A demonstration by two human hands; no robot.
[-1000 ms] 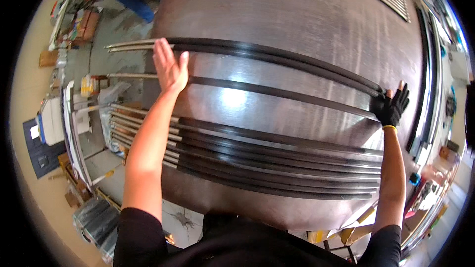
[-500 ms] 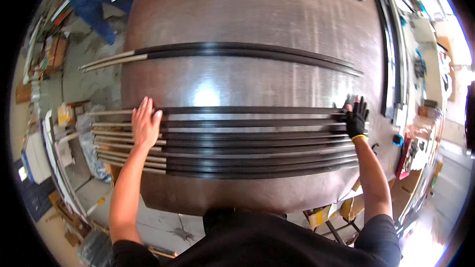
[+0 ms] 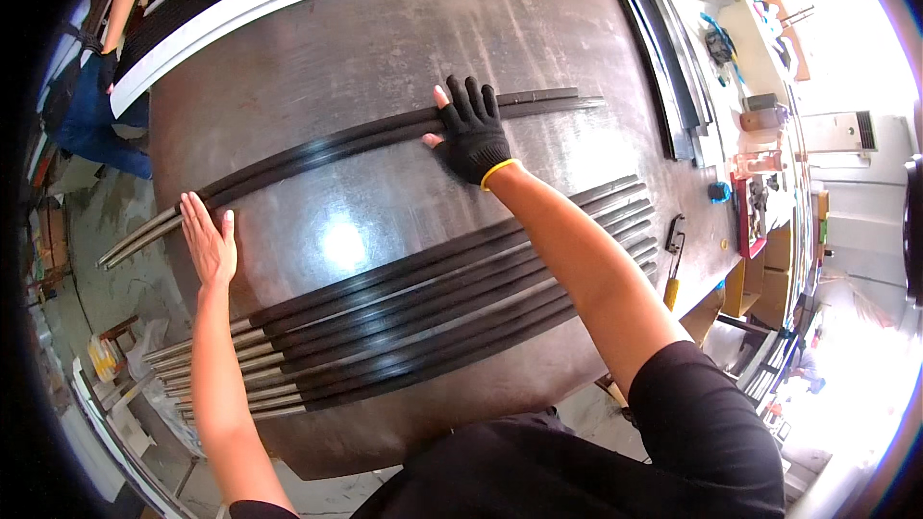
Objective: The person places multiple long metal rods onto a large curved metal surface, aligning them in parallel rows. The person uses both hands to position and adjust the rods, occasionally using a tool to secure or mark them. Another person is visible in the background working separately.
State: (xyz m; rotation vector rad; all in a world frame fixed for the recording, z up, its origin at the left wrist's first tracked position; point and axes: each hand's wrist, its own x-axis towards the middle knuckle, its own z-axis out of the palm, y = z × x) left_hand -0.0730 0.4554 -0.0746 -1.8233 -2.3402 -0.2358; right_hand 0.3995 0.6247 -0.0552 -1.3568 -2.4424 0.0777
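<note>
Head view: row of black-sleeved rods on worktop. Beyond the row, rod pair. Left hand, bare, flat open, fingers straight, at the pair beyond the row's left part; grips nothing. Right hand, black-gloved, fingers spread over the pair, nothing clasped. Yellow-handled tool just right of row. Any lettering too small to read.

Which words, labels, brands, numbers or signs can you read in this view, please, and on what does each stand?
None: I can read no text anywhere in this view.
Dark-sleeved rods, gloved right hand and table: no lettering that I can make out.
Red tray and the clutter at the right: too small or blurred to tell whether they carry any.
</note>
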